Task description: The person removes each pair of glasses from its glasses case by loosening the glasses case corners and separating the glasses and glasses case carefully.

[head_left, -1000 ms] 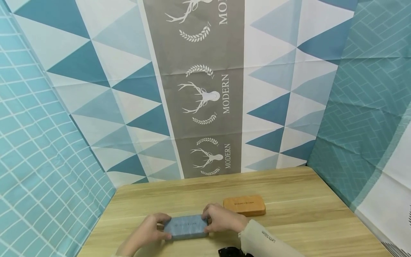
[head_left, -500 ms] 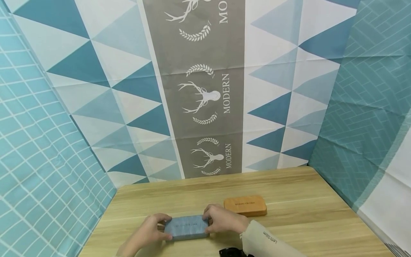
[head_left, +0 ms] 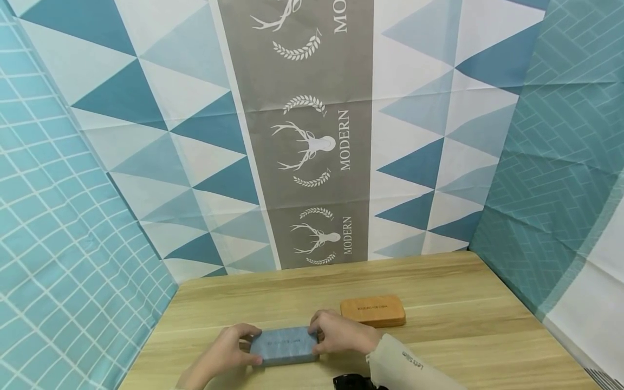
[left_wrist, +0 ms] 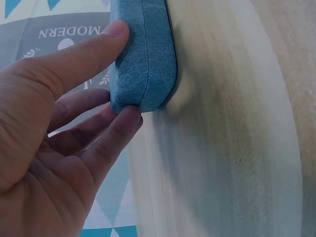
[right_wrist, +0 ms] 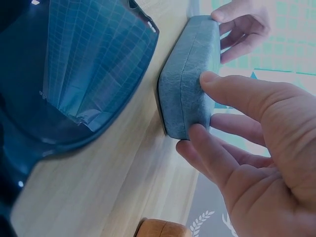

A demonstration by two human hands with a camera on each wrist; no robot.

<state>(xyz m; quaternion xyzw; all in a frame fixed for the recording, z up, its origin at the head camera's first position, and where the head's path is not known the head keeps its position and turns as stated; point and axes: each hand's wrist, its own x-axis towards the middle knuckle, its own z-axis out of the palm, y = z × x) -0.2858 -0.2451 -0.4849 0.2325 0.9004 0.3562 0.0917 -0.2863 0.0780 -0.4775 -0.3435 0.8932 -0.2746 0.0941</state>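
Observation:
A closed blue-grey glasses case with dark lettering on its lid sits on the wooden table. My left hand holds its left end, thumb on the near side and fingers round the end and far side. At the opposite end my right hand grips it the same way. The left wrist view shows the thumb and fingertips against the case's rounded end, with the seam of the lid between them. In the right wrist view the case stretches between both hands, its lid shut along the seam.
A closed orange-brown glasses case lies behind my right hand. Dark sunglasses are at the near edge of the head view, and one lens looms large in the right wrist view. Patterned cloth hangs behind the table.

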